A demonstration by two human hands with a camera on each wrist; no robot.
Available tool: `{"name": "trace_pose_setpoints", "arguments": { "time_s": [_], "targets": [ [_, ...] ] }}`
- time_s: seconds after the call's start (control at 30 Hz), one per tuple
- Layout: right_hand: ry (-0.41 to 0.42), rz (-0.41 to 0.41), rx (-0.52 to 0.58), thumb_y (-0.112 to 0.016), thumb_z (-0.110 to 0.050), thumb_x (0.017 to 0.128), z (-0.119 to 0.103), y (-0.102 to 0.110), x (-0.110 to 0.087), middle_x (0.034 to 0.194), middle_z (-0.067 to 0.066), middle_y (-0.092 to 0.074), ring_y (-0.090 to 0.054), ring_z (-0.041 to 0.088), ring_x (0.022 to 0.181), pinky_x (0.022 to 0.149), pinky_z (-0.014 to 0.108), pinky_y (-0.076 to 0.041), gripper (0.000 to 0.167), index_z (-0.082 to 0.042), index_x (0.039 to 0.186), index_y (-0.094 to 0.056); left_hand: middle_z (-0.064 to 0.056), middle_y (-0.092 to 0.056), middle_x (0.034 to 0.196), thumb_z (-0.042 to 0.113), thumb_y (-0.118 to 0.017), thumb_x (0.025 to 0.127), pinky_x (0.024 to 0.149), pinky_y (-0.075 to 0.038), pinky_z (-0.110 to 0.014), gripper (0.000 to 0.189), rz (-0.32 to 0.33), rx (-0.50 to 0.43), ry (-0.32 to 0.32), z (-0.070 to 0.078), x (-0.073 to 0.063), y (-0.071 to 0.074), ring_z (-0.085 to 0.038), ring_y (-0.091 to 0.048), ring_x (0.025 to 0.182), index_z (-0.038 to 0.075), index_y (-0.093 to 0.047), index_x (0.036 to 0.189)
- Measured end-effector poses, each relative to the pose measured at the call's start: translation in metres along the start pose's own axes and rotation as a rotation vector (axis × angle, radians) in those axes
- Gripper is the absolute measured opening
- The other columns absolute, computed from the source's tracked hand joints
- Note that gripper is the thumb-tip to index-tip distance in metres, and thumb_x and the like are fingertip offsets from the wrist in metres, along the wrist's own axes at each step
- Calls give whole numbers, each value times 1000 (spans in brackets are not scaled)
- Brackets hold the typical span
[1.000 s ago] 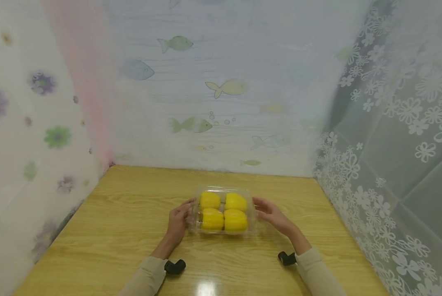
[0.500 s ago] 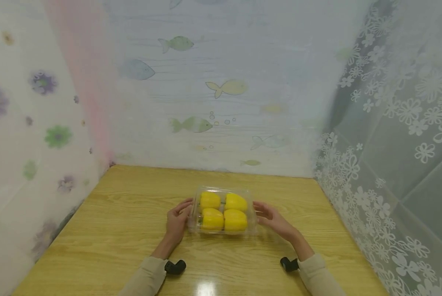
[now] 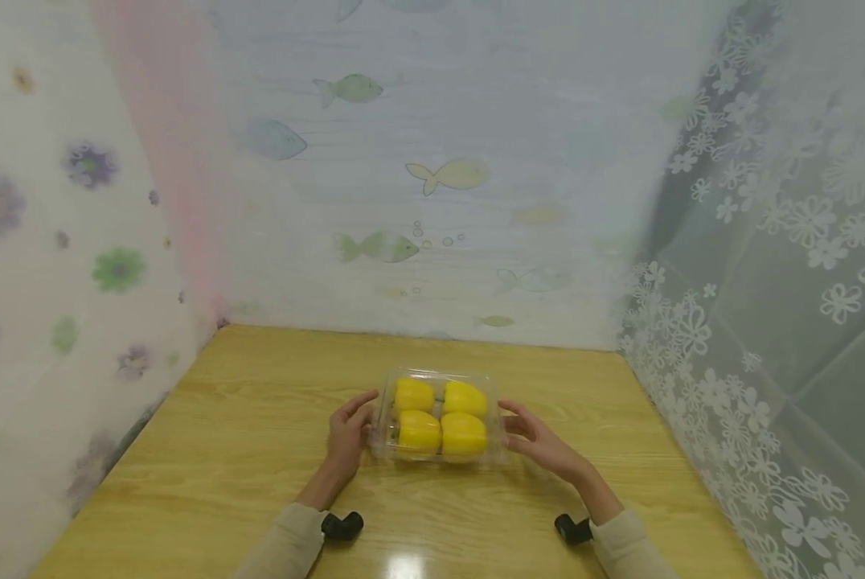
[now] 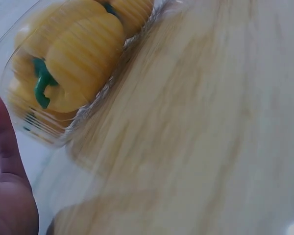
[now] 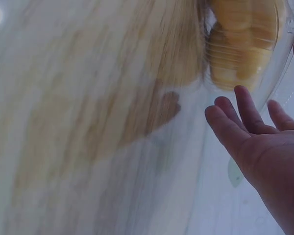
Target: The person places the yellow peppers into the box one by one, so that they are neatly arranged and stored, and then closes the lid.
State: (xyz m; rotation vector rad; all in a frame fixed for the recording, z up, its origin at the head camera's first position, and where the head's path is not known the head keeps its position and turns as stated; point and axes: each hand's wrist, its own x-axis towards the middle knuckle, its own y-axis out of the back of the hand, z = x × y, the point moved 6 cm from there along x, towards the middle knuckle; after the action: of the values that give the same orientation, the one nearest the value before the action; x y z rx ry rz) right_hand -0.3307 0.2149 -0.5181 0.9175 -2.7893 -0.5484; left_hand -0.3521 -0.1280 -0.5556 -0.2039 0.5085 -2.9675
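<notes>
A clear plastic clamshell box [image 3: 443,374] lies on the table with several yellow bell peppers [image 3: 419,432] inside. Beside its left end is my left hand [image 3: 347,434], fingers extended along the box wall. In the left wrist view, the thumb side of the left hand [image 4: 12,196] is near the box's corner, and a pepper [image 4: 83,54] shows its green stem. To the right of the box is my right hand [image 3: 544,442], with relaxed fingers. The right wrist view shows the right hand [image 5: 274,152] with its fingers spread, close to the box end; whether the fingertips touch is unclear.
The wooden table [image 3: 273,386] runs back to a wall sheet [image 3: 447,241] printed with fish. Patterned sheets also hang on both sides. Black wrist-worn devices [image 3: 342,527] sit at both sleeves.
My right hand has drawn slightly toward me and to the right along the box's end. The left hand and the box stay nearly where they were; the head view shifted a little.
</notes>
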Motion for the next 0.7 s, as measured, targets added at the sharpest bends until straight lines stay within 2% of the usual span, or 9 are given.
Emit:
{"name": "trace_pose_setpoints", "arguments": {
  "time_s": [0.1,0.17,0.27,0.33,0.43,0.63,0.7],
  "targets": [
    [-3,1,-2,-51,-8,107,-2,-3,-1,158,33,-30,-31,51,145,110,51,-43,68,-5,163,-11,0,-65,90,4,-55,101,57,-46,-18,36,-43,2,21,1,-1,0,-5,-54,68,-13,-58,133],
    [-12,10,-5,-51,-8,107,-4,-4,-2,158,33,-30,-31,51,145,110,54,-42,69,-4,163,-10,-8,-68,107,3,-56,100,61,-49,-18,37,-72,46,29,1,-2,1,-7,-57,74,-11,-58,134],
    [-34,24,-17,-51,-12,108,-5,-5,-5,158,34,-30,-30,51,145,111,60,-39,70,-3,163,-8,-19,-63,130,7,-59,100,68,-52,-20,39,-111,131,49,0,-3,4,-9,-61,85,-5,-58,137],
    [-51,25,-24,-51,-16,108,-4,-7,-8,158,34,-29,-30,51,145,112,62,-36,71,-3,163,-6,-24,-60,134,11,-61,100,71,-53,-21,41,-127,195,58,1,-4,5,-10,-62,89,-3,-57,139],
    [-65,21,-30,-50,-19,109,-4,-8,-12,158,34,-29,-30,50,145,113,60,-37,72,-2,163,-5,-24,-60,135,15,-63,101,74,-54,-22,44,-152,259,73,3,-6,7,-10,-62,92,-2,-55,142],
    [-77,8,-34,-53,-20,108,-5,-10,-15,156,32,-33,-31,50,144,110,47,-44,76,-2,163,-4,-23,-59,136,15,-64,99,69,-55,-27,50,-219,262,117,9,-16,10,-13,-60,84,0,-51,145],
    [-72,9,-41,-54,-20,107,-7,-10,-15,155,33,-35,-32,50,143,109,46,-45,76,-1,162,-4,-24,-58,137,14,-65,99,67,-57,-28,52,-247,261,118,12,-20,10,-14,-60,80,-2,-50,146]
  ]
}}
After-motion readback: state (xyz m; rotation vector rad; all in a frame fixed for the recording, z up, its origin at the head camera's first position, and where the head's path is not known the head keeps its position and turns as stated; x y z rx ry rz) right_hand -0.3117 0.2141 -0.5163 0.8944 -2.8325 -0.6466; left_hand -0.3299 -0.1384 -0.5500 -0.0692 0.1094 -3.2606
